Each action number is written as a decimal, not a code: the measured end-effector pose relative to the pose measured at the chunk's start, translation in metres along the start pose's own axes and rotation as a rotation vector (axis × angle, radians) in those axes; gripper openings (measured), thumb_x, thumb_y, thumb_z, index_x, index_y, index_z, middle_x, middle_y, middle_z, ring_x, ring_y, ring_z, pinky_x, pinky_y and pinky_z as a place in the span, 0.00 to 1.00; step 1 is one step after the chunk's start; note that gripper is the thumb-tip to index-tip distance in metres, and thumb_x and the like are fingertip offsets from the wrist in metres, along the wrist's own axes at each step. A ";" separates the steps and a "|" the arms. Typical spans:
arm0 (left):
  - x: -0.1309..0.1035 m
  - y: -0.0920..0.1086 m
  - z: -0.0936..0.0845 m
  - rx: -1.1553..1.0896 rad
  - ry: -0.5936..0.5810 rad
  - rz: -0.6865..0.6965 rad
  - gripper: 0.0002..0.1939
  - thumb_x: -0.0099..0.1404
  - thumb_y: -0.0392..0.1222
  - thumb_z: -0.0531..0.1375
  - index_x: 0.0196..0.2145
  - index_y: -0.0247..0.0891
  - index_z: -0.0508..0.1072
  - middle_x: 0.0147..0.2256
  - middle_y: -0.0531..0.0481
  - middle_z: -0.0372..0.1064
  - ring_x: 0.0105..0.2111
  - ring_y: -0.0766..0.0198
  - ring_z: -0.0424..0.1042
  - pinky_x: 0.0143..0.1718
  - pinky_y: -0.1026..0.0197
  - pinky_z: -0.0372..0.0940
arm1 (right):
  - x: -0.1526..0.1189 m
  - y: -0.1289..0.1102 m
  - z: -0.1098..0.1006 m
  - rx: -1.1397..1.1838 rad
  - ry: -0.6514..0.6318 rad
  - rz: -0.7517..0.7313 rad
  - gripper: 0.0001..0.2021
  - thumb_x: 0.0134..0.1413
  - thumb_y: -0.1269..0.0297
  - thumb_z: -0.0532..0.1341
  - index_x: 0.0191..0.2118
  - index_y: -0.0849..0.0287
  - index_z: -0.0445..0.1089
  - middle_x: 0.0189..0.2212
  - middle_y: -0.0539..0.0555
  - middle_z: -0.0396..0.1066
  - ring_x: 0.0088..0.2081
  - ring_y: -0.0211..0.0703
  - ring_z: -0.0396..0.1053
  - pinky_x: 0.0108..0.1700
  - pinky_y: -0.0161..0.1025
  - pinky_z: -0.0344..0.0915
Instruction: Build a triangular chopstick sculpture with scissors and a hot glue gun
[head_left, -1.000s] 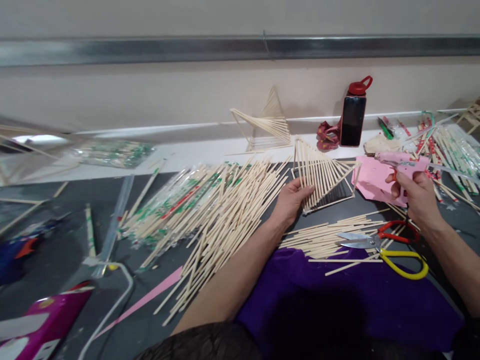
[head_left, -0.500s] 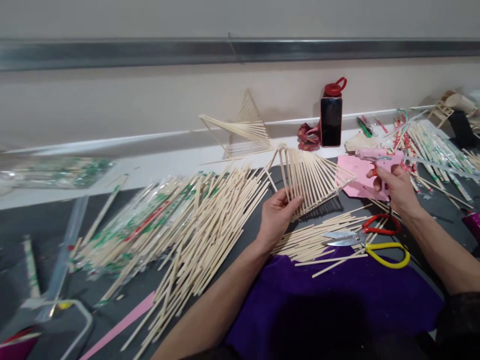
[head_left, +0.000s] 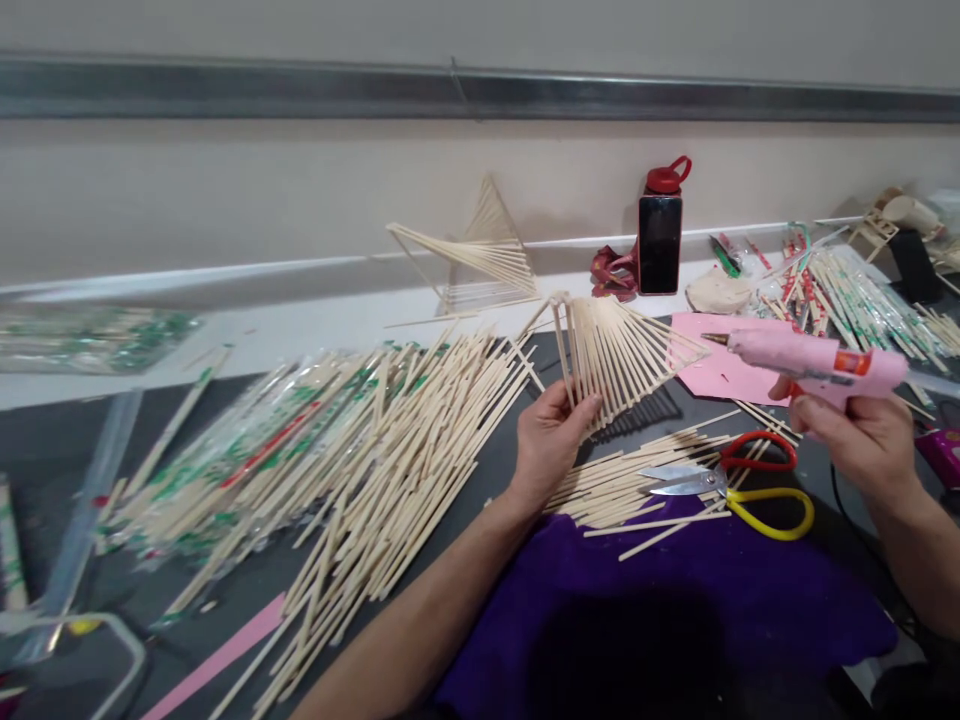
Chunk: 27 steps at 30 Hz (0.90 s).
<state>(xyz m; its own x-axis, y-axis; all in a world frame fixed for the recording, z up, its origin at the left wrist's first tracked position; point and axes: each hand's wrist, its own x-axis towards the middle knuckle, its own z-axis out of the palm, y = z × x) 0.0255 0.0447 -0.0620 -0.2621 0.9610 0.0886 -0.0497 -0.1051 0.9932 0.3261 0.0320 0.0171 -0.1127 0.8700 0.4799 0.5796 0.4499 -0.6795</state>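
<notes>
Between the thumb and fingers of my left hand [head_left: 551,440] is the lower left edge of a fan-shaped chopstick structure [head_left: 619,350], made of many thin sticks side by side. My right hand [head_left: 862,440] grips a pink hot glue gun [head_left: 821,360], whose nozzle points left toward the structure's right corner, apart from it. Below the structure lie loose chopsticks [head_left: 615,480]. Scissors [head_left: 720,484] with one red and one yellow handle rest partly on them and partly on a purple cloth [head_left: 697,600].
A big pile of chopsticks [head_left: 390,480] and wrapped chopsticks [head_left: 247,450] spread to the left. Behind stand another stick structure [head_left: 480,250], a phone [head_left: 660,245] against a red-lidded bottle [head_left: 667,180], and a scrunchie [head_left: 613,272]. Pink paper [head_left: 720,370] lies under the glue gun.
My right hand has moved right and toward me with the glue gun, which now appears larger and lower. My left hand keeps its hold on the structure. The view has shifted slightly.
</notes>
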 end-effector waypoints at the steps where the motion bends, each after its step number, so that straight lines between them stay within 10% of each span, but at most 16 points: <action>1: 0.000 0.000 0.001 0.007 0.000 0.005 0.19 0.55 0.48 0.68 0.42 0.36 0.80 0.36 0.47 0.79 0.33 0.62 0.75 0.36 0.62 0.69 | -0.004 -0.001 -0.001 -0.067 0.004 -0.049 0.09 0.57 0.57 0.62 0.31 0.55 0.76 0.31 0.54 0.79 0.29 0.46 0.74 0.32 0.42 0.71; 27: -0.002 0.000 0.000 0.055 -0.021 0.009 0.17 0.56 0.48 0.67 0.41 0.37 0.79 0.34 0.49 0.78 0.32 0.63 0.74 0.36 0.62 0.67 | -0.017 0.012 0.008 -0.266 0.007 -0.088 0.13 0.60 0.52 0.58 0.39 0.51 0.77 0.29 0.57 0.77 0.31 0.50 0.74 0.36 0.43 0.73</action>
<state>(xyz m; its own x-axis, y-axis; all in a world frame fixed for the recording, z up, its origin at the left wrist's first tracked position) 0.0263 0.0426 -0.0618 -0.2421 0.9652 0.0984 0.0060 -0.0999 0.9950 0.3284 0.0237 -0.0036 -0.1671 0.8281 0.5351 0.7595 0.4542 -0.4657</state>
